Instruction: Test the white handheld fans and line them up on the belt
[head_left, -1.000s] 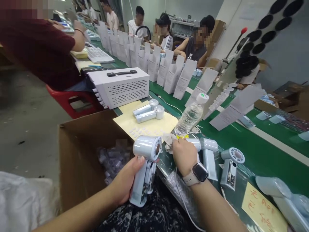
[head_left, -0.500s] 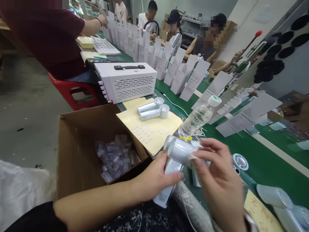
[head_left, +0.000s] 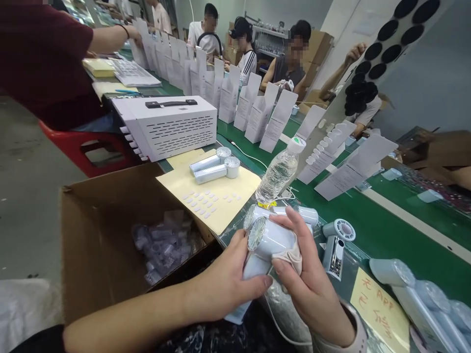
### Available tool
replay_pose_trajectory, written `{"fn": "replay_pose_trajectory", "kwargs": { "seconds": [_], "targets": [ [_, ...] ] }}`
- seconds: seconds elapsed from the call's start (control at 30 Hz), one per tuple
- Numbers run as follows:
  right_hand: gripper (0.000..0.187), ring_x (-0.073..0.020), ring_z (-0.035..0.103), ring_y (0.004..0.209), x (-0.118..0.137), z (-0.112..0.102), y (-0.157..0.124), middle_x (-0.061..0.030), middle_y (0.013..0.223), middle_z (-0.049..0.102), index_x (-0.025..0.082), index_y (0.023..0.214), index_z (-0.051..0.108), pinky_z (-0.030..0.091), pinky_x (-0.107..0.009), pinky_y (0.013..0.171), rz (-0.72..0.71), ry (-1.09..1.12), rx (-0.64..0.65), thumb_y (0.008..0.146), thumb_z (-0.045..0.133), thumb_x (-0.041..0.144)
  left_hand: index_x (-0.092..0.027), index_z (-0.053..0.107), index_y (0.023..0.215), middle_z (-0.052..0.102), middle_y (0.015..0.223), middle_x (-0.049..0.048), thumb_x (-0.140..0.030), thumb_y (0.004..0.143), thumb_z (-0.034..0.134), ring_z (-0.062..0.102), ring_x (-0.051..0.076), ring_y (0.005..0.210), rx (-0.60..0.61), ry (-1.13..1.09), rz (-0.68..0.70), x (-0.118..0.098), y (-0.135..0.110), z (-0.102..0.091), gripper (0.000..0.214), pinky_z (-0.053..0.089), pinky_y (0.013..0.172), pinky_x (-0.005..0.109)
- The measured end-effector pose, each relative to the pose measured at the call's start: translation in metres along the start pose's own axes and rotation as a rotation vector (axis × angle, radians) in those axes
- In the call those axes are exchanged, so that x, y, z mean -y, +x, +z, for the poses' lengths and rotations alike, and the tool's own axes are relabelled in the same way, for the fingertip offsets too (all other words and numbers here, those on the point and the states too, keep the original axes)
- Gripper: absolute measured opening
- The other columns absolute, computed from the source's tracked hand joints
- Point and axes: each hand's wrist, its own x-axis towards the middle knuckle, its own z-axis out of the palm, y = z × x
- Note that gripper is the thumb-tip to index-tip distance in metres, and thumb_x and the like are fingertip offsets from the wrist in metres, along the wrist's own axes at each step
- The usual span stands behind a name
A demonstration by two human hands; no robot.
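My left hand (head_left: 228, 272) is wrapped round the handle of a light-blue handheld fan (head_left: 274, 238), its round grille facing left. My right hand (head_left: 309, 279) pinches a cream cloth (head_left: 290, 256) and presses it against the back end of the fan's head. Just behind, partly hidden by this fan and my hands, lies another light-blue fan (head_left: 253, 212). Further right on the table are a fan with a ringed end (head_left: 344, 229) and an opened handle (head_left: 335, 255) whose inner parts show.
An open cardboard box (head_left: 99, 245) of clear plastic pieces stands at left. On a yellow sheet (head_left: 235, 193) lie two fans (head_left: 211, 171) and small white pieces. Nearby are a water bottle (head_left: 279, 171), a white vented case (head_left: 176, 127), white cartons (head_left: 250, 103), several fans (head_left: 415, 289) and co-workers.
My view has swung right, so the surroundings sit further left. My right hand has closed in on the fan's head, and the cloth now covers its end. The left grip stays.
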Motion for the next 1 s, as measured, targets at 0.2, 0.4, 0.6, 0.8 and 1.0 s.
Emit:
{"fn": "replay_pose_trajectory", "kwargs": {
  "seconds": [0.2, 0.4, 0.6, 0.8, 1.0],
  "targets": [
    [0.028, -0.0254, 0.061, 0.109, 0.000, 0.020, 0.006, -0.0066, 0.116, 0.063, 0.026, 0.117, 0.061, 0.050, -0.043, 0.095, 0.043, -0.003, -0.302, 0.096, 0.052, 0.042, -0.020, 0.051, 0.136, 0.051, 0.126, 0.0123, -0.031, 0.077, 0.071, 0.048, 0.033, 0.120, -0.033, 0.075, -0.038, 0.002, -0.001, 0.005, 0.064, 0.036, 0.110, 0.050],
    [0.045, -0.0273, 0.060, 0.112, -0.002, 0.019, 0.007, -0.0087, 0.124, 0.061, 0.029, 0.137, 0.050, 0.050, -0.045, 0.094, 0.106, 0.029, -0.147, 0.095, 0.053, 0.045, -0.018, 0.050, 0.136, 0.053, 0.126, 0.0134, -0.035, 0.079, 0.071, 0.048, 0.034, 0.121, -0.022, -0.021, -0.041, 0.007, -0.001, 0.002, 0.063, 0.035, 0.110, 0.050],
    [0.038, -0.0280, 0.063, 0.108, -0.005, 0.027, 0.018, -0.0116, 0.116, 0.066, 0.022, 0.120, 0.061, 0.051, -0.047, 0.092, 0.177, 0.031, -0.282, 0.096, 0.046, 0.048, -0.017, 0.055, 0.130, 0.059, 0.123, 0.0129, -0.039, 0.074, 0.076, 0.051, 0.035, 0.118, -0.040, -0.085, -0.088, 0.013, -0.001, -0.006, 0.063, 0.038, 0.106, 0.047],
    [0.062, -0.0297, 0.062, 0.107, -0.014, 0.011, 0.068, -0.0137, 0.122, 0.064, 0.021, 0.141, 0.042, 0.051, -0.048, 0.088, 0.333, 0.186, -0.263, 0.091, 0.049, 0.057, -0.015, 0.054, 0.125, 0.064, 0.116, 0.0105, -0.048, 0.071, 0.077, 0.057, 0.029, 0.105, -0.096, -0.264, -0.203, 0.009, -0.007, -0.018, 0.067, 0.044, 0.095, 0.041],
    [0.059, -0.0393, 0.052, 0.121, -0.012, -0.043, 0.036, -0.0157, 0.131, 0.059, 0.021, 0.126, 0.059, 0.041, -0.056, 0.097, 0.157, -0.665, -0.394, 0.082, 0.055, 0.060, -0.016, 0.060, 0.120, 0.068, 0.101, 0.0082, -0.064, 0.064, 0.079, 0.060, 0.022, 0.086, -0.201, -0.327, -0.195, 0.007, -0.008, -0.027, 0.076, 0.047, 0.074, 0.031]
  ]
}}
